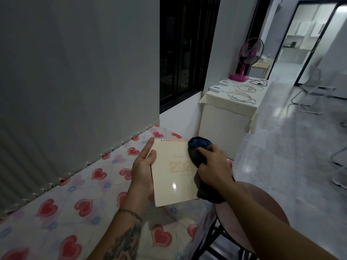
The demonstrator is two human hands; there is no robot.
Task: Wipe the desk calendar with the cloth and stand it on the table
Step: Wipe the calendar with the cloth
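So the pale cream, spiral-bound desk calendar (172, 173) is up in the air over the bench (80, 196), which has a glossy cover printed with red hearts on it. The front reads "Calen..." in thin script with big peach digits "202" under it; the rest of both lines is hidden behind the dark, blue-lined cloth (199, 152), and there's a tiny line below that's too small to read. The left hand (143, 166) has it by the left edge, thumb on the front face and fingers behind, index finger sticking up along the top corner by the wire rings. The right hand's (214, 166) grip is closed around the bunched cloth, pressing it onto the calendar's upper right corner, with the cloth's tail hanging down past the right edge. The bench's back edge runs along a grey wall, and its right edge drops off near a round reddish-brown stool (262, 209) with black legs. The heart cover below and left of the hands is all bare. Farther right there's open shiny floor, plus a white cabinet with a pink fan (247, 57) on it.
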